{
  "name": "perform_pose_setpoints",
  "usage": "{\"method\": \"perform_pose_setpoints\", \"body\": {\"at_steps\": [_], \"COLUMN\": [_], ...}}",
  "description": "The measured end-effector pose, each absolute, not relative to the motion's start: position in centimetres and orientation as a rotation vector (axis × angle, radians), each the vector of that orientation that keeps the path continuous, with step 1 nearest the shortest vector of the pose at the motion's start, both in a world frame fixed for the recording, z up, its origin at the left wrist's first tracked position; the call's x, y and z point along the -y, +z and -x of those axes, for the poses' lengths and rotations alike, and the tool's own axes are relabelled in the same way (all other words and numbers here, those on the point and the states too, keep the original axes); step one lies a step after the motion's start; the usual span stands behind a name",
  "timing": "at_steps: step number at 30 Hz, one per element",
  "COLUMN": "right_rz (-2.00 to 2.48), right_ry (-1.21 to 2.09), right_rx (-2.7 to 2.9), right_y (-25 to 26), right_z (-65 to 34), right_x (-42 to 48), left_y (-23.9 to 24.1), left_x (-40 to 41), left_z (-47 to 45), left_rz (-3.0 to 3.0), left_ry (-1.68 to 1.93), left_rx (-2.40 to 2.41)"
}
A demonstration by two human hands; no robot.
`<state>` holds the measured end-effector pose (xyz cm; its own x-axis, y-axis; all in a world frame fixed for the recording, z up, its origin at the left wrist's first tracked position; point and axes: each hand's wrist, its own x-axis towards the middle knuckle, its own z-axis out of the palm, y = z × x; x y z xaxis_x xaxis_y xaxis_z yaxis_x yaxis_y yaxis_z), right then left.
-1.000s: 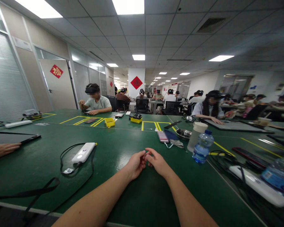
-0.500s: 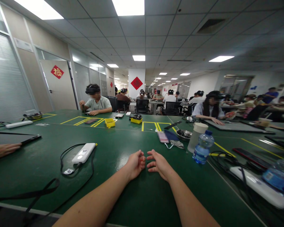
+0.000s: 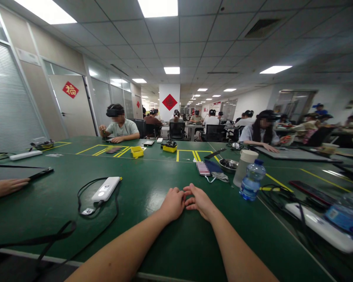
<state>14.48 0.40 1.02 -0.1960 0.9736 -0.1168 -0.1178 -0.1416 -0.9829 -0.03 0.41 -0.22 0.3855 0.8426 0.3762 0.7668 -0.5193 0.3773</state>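
Observation:
Over the green table (image 3: 153,250), straight in front of me, my two hands come together. My left hand (image 3: 172,203) is turned back-up, its fingers curled inward; the fingertips are hidden, so whatever they may hold cannot be made out. Facing it, my right hand (image 3: 200,201) is half curled with gaps between the fingers, and I see nothing in it. Its fingertips reach the left hand's knuckles, touching or very nearly so. A white power bank (image 3: 106,189) with a black cable lies to the left of my hands. To the right stands a blue-capped water bottle (image 3: 253,181).
Beside the bottle stands a pale cup (image 3: 244,168); a metal bowl (image 3: 228,165) and a dark blue pouch (image 3: 213,167) lie beyond my hands. Yellow trays (image 3: 137,152) sit farther back. Another person's hand (image 3: 8,188) rests at the left edge. Co-workers sit across the table.
My left hand has rolled over from thumb-side view to back-up and shifted slightly right. The gap between my hands has closed. My right hand has barely moved.

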Motion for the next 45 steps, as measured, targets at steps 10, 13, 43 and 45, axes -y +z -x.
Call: {"method": "perform_pose_setpoints", "body": {"at_steps": [10,13,43,45], "right_rz": [1.134,1.137,1.130,1.139], "right_ry": [1.509,1.530,1.514,1.501], "right_rx": [1.187,1.200,1.243,1.251], "right_y": [1.3,1.4,1.1,1.0], "right_z": [-14.6,-14.5,-14.6,-14.5], "right_x": [-0.4,-0.6,-0.5,-0.6], "left_y": [0.8,1.0,1.3,1.2], "left_x": [-2.9,-3.8,-3.6,-3.3], "left_z": [8.3,13.9,12.6,8.8], "left_rz": [-2.562,-2.476,-2.370,-2.414], "left_ry": [0.533,0.484,0.408,0.441], "left_rx": [-1.788,-2.025,-1.929,-1.834]}}
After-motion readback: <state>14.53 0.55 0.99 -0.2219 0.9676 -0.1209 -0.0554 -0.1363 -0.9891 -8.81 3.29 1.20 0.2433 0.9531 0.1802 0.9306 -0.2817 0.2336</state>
